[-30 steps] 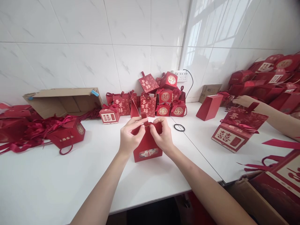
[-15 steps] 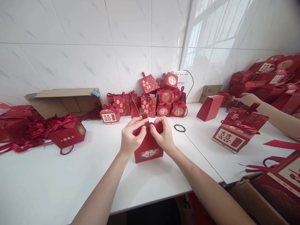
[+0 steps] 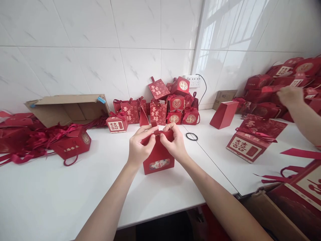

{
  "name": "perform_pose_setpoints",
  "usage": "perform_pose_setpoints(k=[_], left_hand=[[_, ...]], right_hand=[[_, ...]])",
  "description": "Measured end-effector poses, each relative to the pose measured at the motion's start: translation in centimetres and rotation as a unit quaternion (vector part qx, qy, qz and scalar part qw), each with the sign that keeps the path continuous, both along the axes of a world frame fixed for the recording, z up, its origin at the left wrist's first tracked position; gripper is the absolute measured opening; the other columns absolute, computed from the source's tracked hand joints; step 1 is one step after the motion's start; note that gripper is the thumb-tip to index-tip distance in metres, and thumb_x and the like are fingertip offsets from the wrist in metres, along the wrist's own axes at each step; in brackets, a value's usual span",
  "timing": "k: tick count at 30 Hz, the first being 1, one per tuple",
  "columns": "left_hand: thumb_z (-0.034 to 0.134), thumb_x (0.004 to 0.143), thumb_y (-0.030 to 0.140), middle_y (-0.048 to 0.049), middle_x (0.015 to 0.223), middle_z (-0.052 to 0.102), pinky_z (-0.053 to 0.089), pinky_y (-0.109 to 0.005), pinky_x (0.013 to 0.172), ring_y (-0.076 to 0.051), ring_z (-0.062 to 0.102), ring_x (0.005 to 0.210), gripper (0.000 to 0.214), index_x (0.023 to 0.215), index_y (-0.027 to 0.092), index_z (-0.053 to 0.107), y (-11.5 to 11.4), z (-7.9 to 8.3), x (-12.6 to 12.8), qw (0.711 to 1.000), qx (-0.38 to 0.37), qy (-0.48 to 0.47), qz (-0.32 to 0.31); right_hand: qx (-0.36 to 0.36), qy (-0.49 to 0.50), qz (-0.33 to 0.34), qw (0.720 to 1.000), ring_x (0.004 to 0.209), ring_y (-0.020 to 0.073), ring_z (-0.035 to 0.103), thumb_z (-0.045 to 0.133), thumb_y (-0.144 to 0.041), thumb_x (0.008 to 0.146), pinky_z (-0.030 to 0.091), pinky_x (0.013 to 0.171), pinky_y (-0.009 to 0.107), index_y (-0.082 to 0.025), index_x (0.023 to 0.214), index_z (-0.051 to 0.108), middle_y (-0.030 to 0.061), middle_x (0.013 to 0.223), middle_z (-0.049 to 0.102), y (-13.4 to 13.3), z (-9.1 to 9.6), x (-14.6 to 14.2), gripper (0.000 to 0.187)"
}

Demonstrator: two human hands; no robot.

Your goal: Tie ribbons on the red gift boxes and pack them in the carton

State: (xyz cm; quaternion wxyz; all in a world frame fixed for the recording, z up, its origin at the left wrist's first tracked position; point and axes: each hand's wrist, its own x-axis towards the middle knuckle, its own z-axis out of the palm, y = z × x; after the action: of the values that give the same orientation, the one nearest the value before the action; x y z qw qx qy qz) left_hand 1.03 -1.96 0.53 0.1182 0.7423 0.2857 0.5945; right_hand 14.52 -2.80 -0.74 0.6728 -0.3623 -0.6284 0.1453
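Observation:
A small red gift box stands upright on the white table in front of me. My left hand pinches the top flap of the box from the left. From the right, my right hand pinches the same top edge, where a thin red ribbon handle runs between my fingers. Both hands are closed on the top of the box, thumbs nearly touching.
A pile of finished red boxes leans against the tiled wall. An open cardboard carton and red ribbons lie left. A black hair band lies right of my hands. Another person's hand reaches over red boxes at right.
My hands stay on the box top, fingers shifting slightly. The other person's hand at the right has lifted up and moved right, off the box pile.

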Motion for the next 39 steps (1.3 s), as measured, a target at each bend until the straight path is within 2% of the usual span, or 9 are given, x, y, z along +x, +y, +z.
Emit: perform_pose_setpoints(k=[7, 15, 30, 39], left_hand=[[0.054, 0.081, 0.017, -0.0039, 0.102, 0.066, 0.053, -0.024, 0.083, -0.015, 0.063, 0.094, 0.026, 0.101, 0.021, 0.071, 0.07, -0.08, -0.09, 1.000, -0.009, -0.001, -0.002], [0.056, 0.079, 0.016, -0.0047, 0.100, 0.065, 0.052, -0.023, 0.083, -0.015, 0.064, 0.092, 0.026, 0.102, 0.018, 0.070, 0.17, -0.24, -0.20, 1.000, 0.006, -0.004, -0.018], [0.055, 0.080, 0.017, -0.0035, 0.100, 0.066, 0.053, -0.025, 0.084, -0.015, 0.063, 0.094, 0.026, 0.101, 0.020, 0.070, 0.11, -0.17, -0.06, 1.000, -0.003, -0.002, -0.007], [0.054, 0.082, 0.016, -0.0037, 0.102, 0.066, 0.052, -0.024, 0.084, -0.015, 0.063, 0.096, 0.026, 0.102, 0.021, 0.070, 0.14, -0.25, -0.10, 1.000, 0.005, -0.009, -0.021]], right_hand=[[0.023, -0.010, 0.004, 1.000, 0.069, 0.0124, 0.050, 0.052, -0.018, 0.074, 0.044, 0.068, 0.027, -0.022, 0.080, 0.043, -0.0030, 0.075, 0.050, 0.24, -0.40, 0.13, 0.012], [0.024, 0.004, 0.010, 1.000, 0.068, 0.0115, 0.050, 0.052, -0.022, 0.082, 0.044, 0.067, 0.025, -0.022, 0.079, 0.043, -0.0031, 0.074, 0.050, 0.05, -0.37, -0.03, 0.009], [0.005, 0.000, 0.017, 1.000, 0.068, 0.0120, 0.048, 0.054, -0.020, 0.077, 0.042, 0.067, 0.025, -0.022, 0.077, 0.042, -0.0038, 0.073, 0.048, 0.13, -0.22, 0.08, 0.012], [0.028, -0.003, 0.013, 1.000, 0.068, 0.0117, 0.048, 0.053, -0.018, 0.077, 0.041, 0.067, 0.025, -0.022, 0.078, 0.043, -0.0041, 0.073, 0.049, 0.25, -0.44, 0.06, 0.011]])
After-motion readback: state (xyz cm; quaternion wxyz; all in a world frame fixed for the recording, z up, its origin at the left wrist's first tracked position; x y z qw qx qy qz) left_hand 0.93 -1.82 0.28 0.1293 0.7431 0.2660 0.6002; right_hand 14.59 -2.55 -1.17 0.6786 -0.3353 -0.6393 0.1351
